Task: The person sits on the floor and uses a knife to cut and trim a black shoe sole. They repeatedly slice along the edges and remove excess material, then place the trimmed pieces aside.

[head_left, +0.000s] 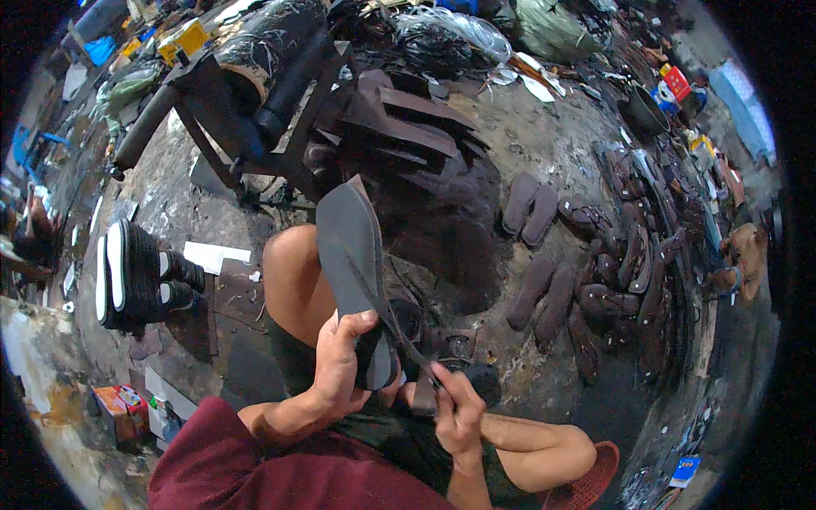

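Note:
My left hand (pixel 338 361) is closed around a dark grey sandal sole (pixel 344 246), its thumb pressed on the flat face. The sole stands tilted upright over my lap, its broad pointed end up. A thin dark strip (pixel 406 340) runs along the sole's right edge and down to my right hand (pixel 459 408). The fingers of that hand are pinched on the strip's lower end. Whether a blade is also in those fingers, I cannot tell. The lower end of the sole is partly hidden behind my left hand.
Dark brown sheets and offcuts (pixel 416 127) are heaped ahead, beside a black metal stand (pixel 221 119). Brown sandals (pixel 620 255) lie piled at right, with loose brown soles (pixel 540 289) nearer. Stacked black soles with white edges (pixel 127 272) stand at left, near a red box (pixel 121 408).

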The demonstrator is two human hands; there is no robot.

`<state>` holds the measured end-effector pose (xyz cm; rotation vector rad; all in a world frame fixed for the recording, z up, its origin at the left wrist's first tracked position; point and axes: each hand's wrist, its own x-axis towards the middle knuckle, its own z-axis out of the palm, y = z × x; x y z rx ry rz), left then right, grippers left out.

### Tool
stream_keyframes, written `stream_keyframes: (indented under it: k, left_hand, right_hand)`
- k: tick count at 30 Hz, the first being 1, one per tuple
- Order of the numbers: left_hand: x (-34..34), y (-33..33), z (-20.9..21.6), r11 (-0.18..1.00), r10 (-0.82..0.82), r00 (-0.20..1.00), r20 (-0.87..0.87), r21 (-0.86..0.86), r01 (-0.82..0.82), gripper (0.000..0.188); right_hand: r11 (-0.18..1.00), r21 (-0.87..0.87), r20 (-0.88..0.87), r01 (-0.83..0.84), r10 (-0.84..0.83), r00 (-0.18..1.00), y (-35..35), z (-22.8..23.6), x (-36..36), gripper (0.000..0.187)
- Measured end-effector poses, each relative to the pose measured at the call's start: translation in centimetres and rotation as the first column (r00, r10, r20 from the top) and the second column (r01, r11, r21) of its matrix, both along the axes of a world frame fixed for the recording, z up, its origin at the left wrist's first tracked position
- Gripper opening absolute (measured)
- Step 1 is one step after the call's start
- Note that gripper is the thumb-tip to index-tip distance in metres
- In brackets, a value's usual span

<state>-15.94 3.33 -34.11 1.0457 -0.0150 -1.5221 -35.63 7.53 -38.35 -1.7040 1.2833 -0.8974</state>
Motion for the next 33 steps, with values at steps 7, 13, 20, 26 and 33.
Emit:
stream_keyframes:
  k: [7,13,20,26,33]
  left_hand:
    - [-0.2,0.0,-0.6,0.987,-0.152,0.985,0.083,-0.043,0.156,0.039]
    - [-0.9,0.4,0.0,0.988,-0.114,0.961,0.252,-0.069,0.135,0.044]
    - [-0.5,1.7,-1.6,0.970,-0.114,0.931,0.347,-0.166,0.180,0.043]
    - [0.1,2.8,-3.3,0.923,-0.201,0.833,0.515,-0.185,0.337,0.054]
    - [5.1,0.1,0.9,0.918,-0.320,0.872,0.370,-0.105,0.382,0.024]
  right_hand:
    - [1.000,-0.014,-0.116,0.009,-0.010,0.993,2.0,-2.3,-3.1,0.040]
    - [0.981,-0.182,-0.105,0.065,-0.085,0.991,-4.6,-1.8,3.5,0.038]
    - [0.964,-0.263,-0.107,0.032,-0.062,0.992,-10.7,1.5,6.2,0.036]
    - [0.926,-0.377,-0.140,0.007,-0.064,0.988,-13.9,3.4,8.0,0.037]
    - [0.990,-0.136,-0.004,-0.046,0.046,0.999,-3.9,2.2,4.8,0.040]
